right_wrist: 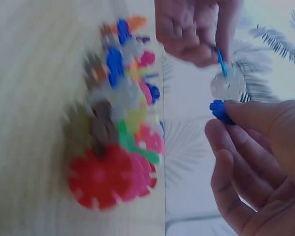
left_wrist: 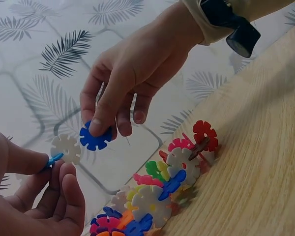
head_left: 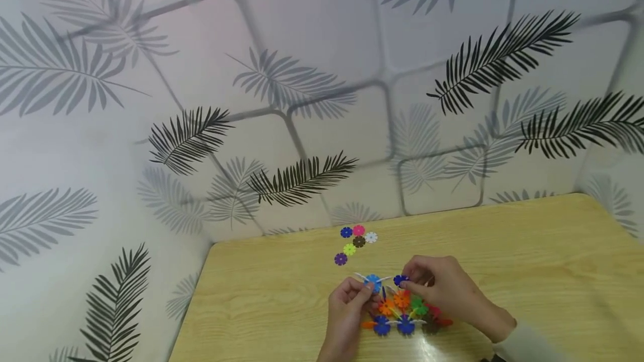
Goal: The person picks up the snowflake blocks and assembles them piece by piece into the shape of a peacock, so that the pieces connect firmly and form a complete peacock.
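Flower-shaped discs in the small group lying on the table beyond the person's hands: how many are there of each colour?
Blue disc: 1
Pink disc: 1
White disc: 1
Brown disc: 1
Yellow-green disc: 1
Purple disc: 1
Total: 6

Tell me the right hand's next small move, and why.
Probably slot the dark blue disc into the notched white disc: the right hand pinches the former close by, while the left hand holds the light blue disc joined to that white one.
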The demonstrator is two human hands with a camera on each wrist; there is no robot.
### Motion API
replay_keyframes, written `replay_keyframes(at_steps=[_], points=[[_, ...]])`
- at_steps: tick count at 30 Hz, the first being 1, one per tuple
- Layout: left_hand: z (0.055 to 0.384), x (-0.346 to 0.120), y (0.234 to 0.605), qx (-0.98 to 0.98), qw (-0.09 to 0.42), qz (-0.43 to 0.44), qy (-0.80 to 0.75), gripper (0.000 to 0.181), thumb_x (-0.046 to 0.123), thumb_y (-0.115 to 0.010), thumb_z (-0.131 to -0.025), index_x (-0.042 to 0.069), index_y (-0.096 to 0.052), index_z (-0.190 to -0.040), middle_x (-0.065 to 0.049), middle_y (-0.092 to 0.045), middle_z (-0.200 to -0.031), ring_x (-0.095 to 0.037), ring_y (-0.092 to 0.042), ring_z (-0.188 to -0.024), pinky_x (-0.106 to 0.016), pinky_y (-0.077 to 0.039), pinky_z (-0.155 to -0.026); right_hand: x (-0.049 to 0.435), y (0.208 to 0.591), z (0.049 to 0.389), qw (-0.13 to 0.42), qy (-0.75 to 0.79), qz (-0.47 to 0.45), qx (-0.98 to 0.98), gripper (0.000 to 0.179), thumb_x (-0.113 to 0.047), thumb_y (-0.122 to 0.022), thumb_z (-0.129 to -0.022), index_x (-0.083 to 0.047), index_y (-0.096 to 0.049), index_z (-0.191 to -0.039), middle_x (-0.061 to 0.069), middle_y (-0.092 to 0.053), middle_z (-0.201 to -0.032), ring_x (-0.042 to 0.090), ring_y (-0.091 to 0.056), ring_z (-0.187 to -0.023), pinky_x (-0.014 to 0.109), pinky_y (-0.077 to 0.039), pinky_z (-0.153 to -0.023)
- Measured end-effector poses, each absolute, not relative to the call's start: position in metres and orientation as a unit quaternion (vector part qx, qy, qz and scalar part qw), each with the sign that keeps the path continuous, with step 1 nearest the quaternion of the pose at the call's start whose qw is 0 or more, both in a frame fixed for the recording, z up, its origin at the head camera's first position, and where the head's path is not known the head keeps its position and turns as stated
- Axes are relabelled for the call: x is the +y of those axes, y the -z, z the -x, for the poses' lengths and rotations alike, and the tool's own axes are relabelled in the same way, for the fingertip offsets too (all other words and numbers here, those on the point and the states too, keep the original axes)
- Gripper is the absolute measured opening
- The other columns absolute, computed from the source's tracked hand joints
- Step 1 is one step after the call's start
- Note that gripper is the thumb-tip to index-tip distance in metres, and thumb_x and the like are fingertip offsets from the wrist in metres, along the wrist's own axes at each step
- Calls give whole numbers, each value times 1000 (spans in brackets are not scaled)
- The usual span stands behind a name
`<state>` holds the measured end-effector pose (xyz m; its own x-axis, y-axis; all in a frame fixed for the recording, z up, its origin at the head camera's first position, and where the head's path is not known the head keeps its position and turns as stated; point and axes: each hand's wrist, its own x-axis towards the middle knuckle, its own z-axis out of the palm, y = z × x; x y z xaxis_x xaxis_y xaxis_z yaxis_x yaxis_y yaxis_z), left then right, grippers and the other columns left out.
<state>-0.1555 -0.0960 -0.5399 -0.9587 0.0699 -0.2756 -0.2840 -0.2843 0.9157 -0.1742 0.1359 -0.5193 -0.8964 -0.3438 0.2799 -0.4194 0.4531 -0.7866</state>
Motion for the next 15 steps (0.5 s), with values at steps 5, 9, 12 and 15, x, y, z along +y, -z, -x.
replay_keyframes(at_steps=[5, 9, 12, 15], points=[[155, -97, 539, 585, 111, 94, -798, 16, 7, -69, -105, 12, -63, -91, 2, -77, -86, -10, -74, -81, -24, -62, -76, 122, 526, 155, 93, -487, -228, -838, 17, -8, -88, -91, -16, -74, -96, -7, -79, -81, -5, -67, -69, 21, -59, -59], [154, -95, 538, 576, 113, 99, -803, 19, 5, -70, -103, 14, -63, -87, 4, -77, -83, -8, -73, -79, -23, -61, -74, 109, 532, 145, 110, -503, -226, -827, 19, -5, -87, -90, -15, -72, -95, -7, -79, -79, -7, -66, -69, 21, -59, -59], [153, -93, 538, 574, 114, 97, -805, 21, 4, -71, -102, 14, -63, -85, 4, -75, -81, -8, -71, -76, -23, -60, -73, 100, 534, 140, 99, -516, -206, -826, 18, -5, -87, -91, -14, -72, -95, -7, -78, -80, -7, -66, -70, 21, -59, -60], [152, -91, 539, 576, 113, 95, -804, 21, 4, -71, -101, 15, -63, -85, 5, -74, -80, -8, -69, -76, -23, -59, -73, 93, 535, 136, 96, -525, -185, -825, 19, -2, -86, -91, -13, -71, -96, -8, -78, -81, -5, -67, -71, 21, -60, -61]])
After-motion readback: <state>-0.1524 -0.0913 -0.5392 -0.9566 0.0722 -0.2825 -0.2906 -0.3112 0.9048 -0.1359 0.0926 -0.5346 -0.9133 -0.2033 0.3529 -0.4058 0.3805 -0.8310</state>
